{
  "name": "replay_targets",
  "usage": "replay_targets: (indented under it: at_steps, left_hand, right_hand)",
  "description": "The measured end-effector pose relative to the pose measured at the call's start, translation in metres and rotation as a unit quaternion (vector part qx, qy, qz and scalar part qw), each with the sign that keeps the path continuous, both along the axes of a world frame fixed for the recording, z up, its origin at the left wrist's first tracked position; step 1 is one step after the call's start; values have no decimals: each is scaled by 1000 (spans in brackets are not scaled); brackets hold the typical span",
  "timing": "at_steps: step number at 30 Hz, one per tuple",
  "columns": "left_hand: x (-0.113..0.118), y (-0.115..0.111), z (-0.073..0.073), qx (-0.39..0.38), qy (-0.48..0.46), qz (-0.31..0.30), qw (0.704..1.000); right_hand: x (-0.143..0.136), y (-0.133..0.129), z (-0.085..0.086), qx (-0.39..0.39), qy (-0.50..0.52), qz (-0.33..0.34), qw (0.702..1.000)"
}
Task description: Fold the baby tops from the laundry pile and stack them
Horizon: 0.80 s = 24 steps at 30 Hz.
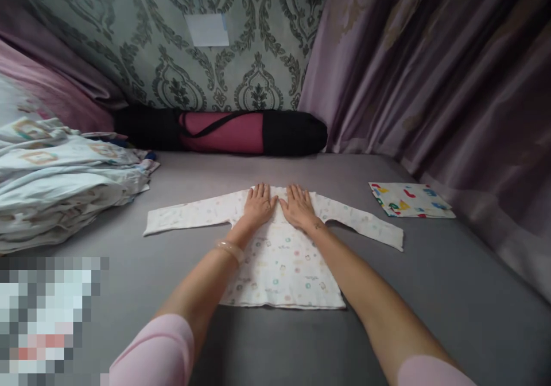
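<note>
A small white long-sleeved shirt (282,265) with a pastel print lies spread flat on the grey sheet, both sleeves stretched out to the sides. My left hand (259,205) rests flat on its upper left part near the shoulder, fingers straight and pointing away from me. Beside it, my right hand (298,207) lies flat on the upper right part, the two thumbs close together. Neither hand grips the cloth. Part of the neckline is covered by my fingers. A clear bangle (230,251) circles my left wrist.
On the left is a heap of pale clothes (60,179). A folded, brightly printed cloth (411,200) lies at the right. A black and maroon long bag (221,132) runs along the patterned wall. Purple curtains (365,59) hang at the right. The lower left corner is pixelated.
</note>
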<state>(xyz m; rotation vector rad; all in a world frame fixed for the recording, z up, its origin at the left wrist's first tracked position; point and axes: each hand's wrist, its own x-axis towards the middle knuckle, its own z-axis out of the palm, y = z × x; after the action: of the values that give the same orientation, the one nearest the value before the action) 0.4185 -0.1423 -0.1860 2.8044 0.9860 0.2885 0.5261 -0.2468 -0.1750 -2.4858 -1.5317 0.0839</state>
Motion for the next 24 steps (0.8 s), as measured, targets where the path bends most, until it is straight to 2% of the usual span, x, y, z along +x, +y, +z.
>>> replay_targets:
  at_steps: [4, 6, 8, 10, 12, 14, 16, 18, 20, 24]
  left_hand:
    - [-1, 2, -2, -20, 29, 0, 999]
    - [-1, 2, 2, -36, 34, 2, 999]
    - [-1, 1, 5, -38, 24, 7, 999]
    - [-1, -2, 7, -21, -2, -2, 1000]
    - [1, -8, 8, 1, -38, -35, 999]
    - [6, -15, 11, 12, -72, -83, 994]
    - [15, -23, 14, 7, -89, -145, 985]
    - [26, -31, 15, -9, -90, -216, 972]
    - [39, -38, 13, -29, -85, -274, 958]
    - [60, -50, 5, -74, -99, -306, 944]
  right_hand:
    - [7, 3, -3, -6, 63, 9, 998]
    - [16, 1, 5, 10, 138, 6, 990]
    - [33, -8, 16, 60, 210, -8, 976]
    - [58, -28, 28, 117, 242, -40, 962]
    - [85, -58, 39, 142, 218, -91, 961]
    - [111, -94, 47, 127, 151, -163, 967]
    - [133, -129, 51, 64, 89, -255, 961]
    - [151, -158, 49, -9, 70, -321, 944]
    - [165, -179, 42, -53, 95, -345, 932]
    - [183, -202, 28, -45, 164, -338, 926]
